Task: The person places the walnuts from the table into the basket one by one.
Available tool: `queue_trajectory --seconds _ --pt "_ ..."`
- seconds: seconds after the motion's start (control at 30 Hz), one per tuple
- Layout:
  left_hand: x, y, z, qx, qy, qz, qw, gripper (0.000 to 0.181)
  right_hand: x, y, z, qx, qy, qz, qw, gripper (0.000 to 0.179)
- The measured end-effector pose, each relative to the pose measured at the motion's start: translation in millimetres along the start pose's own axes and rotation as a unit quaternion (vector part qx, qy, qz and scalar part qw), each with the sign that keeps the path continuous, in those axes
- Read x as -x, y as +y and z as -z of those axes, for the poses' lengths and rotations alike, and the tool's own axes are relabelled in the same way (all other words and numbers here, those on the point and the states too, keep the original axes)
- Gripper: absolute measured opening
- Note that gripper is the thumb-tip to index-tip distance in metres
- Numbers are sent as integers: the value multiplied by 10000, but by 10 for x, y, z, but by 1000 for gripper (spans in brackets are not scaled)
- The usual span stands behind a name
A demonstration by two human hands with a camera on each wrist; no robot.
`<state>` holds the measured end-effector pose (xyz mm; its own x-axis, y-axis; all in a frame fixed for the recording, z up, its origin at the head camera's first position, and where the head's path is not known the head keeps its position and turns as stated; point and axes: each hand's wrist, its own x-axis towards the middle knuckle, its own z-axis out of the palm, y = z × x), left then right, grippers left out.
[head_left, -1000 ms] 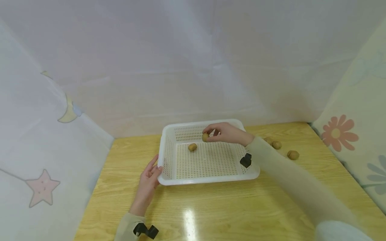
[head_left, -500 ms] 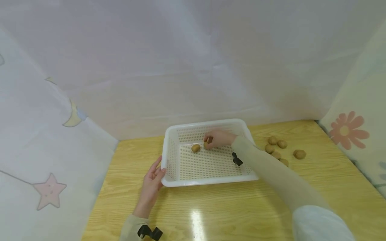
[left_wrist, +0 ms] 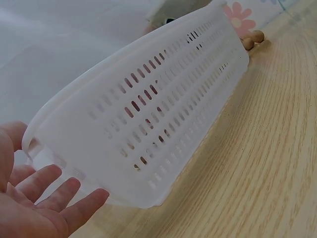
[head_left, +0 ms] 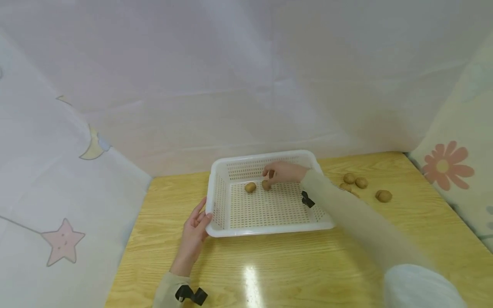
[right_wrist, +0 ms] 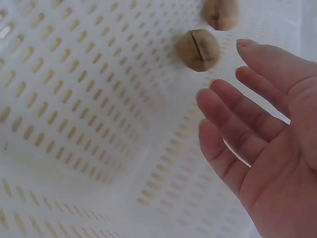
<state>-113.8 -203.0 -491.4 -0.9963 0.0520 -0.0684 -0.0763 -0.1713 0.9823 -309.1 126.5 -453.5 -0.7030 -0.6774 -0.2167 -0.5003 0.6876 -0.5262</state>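
Observation:
A white perforated plastic basket [head_left: 269,231] sits on the wooden table. My left hand [head_left: 194,233] holds its left side, the thumb at the rim and the other fingers spread along the outside, as the left wrist view shows. Inside the basket lie two walnuts, one [head_left: 250,187] further left and another [head_left: 266,185] by my right fingertips. My right hand [head_left: 286,172] hovers over the basket floor with relaxed fingers and holds nothing. From the right wrist, the nearer walnut [right_wrist: 198,49] appears just beyond the fingertips, apart from them, its seam facing up.
Several more walnuts [head_left: 361,182] lie on the table right of the basket, some partly hidden by the right sleeve [head_left: 346,209]. One pair [head_left: 384,196] sits further right. A pale cloth backdrop [head_left: 246,107] stands behind the table [head_left: 215,269] and at both sides.
My right hand has carried a walnut down into the basket and let it go beside the first one. The left hand still holds the basket's side.

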Motion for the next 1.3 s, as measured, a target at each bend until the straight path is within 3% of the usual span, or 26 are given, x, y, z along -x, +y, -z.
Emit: queue_trajectory --seconds 0.23,0.53,0.87,1.3 --pt "-12 4 16 -68 0 -69 10000 61 352 -187 303 60 253 372 9990 30" --pt "-9 -10 36 2 25 42 10000 60 786 -301 476 -76 581 606 9964 29" --pt "0 -20 21 22 -15 -5 10000 61 1260 -188 505 2 827 433 9956 33" --pt "-6 -33 17 -13 -27 -126 9999 62 1993 20 486 -548 1266 -102 9904 33"
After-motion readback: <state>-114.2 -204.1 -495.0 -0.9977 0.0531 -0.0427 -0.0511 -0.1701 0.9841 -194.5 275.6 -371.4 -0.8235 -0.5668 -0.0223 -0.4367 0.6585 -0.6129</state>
